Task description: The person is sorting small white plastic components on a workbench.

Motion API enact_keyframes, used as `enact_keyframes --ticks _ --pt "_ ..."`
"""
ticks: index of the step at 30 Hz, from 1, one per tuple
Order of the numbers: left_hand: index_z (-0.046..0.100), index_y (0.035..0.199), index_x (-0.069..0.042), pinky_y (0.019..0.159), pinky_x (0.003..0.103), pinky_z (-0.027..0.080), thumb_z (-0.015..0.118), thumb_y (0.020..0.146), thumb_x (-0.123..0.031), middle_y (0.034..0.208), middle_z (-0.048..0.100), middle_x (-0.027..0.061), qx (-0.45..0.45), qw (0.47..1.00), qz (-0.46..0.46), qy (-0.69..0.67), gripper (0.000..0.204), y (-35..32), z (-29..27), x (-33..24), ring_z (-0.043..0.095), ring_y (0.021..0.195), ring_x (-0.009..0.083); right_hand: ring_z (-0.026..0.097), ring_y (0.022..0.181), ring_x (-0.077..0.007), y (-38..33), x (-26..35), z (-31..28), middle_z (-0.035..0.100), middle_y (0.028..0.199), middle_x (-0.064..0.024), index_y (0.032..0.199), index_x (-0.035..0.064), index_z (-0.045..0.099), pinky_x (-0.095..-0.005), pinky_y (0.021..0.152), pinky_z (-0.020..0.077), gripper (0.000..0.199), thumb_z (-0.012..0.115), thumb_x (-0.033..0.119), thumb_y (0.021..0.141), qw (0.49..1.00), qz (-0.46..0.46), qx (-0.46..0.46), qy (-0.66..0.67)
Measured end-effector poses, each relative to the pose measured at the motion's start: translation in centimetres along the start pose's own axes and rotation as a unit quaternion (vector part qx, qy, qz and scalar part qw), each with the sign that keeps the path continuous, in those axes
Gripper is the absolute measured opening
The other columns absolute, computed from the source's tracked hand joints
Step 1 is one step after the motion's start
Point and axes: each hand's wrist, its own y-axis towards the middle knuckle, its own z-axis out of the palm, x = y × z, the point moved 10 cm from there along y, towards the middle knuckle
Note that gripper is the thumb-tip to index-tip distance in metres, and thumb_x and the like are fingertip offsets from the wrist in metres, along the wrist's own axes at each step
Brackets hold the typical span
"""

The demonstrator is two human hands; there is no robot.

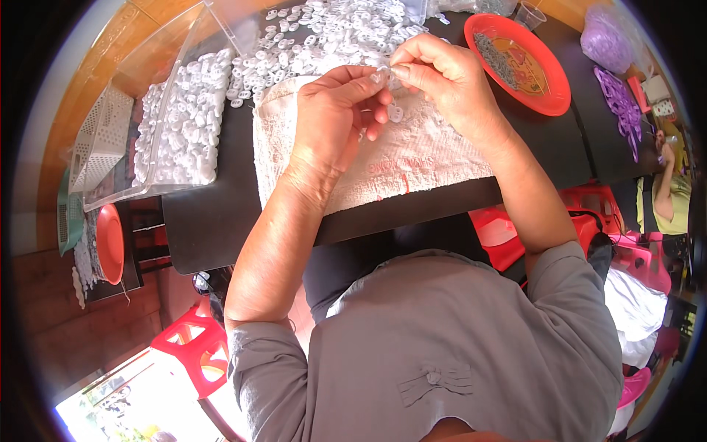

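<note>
Both my left hand (335, 110) and right hand (442, 77) pinch what looks like one small white plastic piece (383, 74), a towel (412, 158) just beneath.

clear bag (180, 121): upper left of the frame, flat see-through plastic pouch on the black table, packed with small white plastic pieces.
purple bag (607, 37): upper right corner, rounded translucent sack, lilac contents.

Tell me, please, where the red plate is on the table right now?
In the head view, the red plate sits at the table's far right, beyond the right hand.
</note>
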Motion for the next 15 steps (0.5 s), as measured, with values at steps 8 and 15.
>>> enact_keyframes --ticks 8,15 --pt "0.062 0.096 0.005 0.046 0.024 0.041 0.058 0.092 -0.006 0.076 0.064 0.0103 -0.026 0.999 0.027 0.035 0.012 -0.2 -0.3 -0.5 0.058 0.057 0.0135 0.051 0.065 -0.0053 -0.2 -0.3 0.6 0.057 0.071 0.0013 0.087 0.0013 0.061 -0.0224 0.059 0.0435 0.008 0.062 0.009 0.09 0.995 0.072 0.016 0.072" --pt "0.062 0.095 0.005 0.046 0.024 0.041 0.062 0.089 -0.003 0.075 0.064 0.0106 -0.039 0.997 0.028 0.052 0.01 -0.2 -0.6 -0.2 0.057 0.056 0.0133 0.051 0.062 -0.006 -0.5 -1.1 1.0 0.056 0.069 0.0008 0.087 0.0011 0.061 -0.022 0.056 0.0431 0.008 0.062 0.009 0.09 0.992 0.097 0.016 0.082"
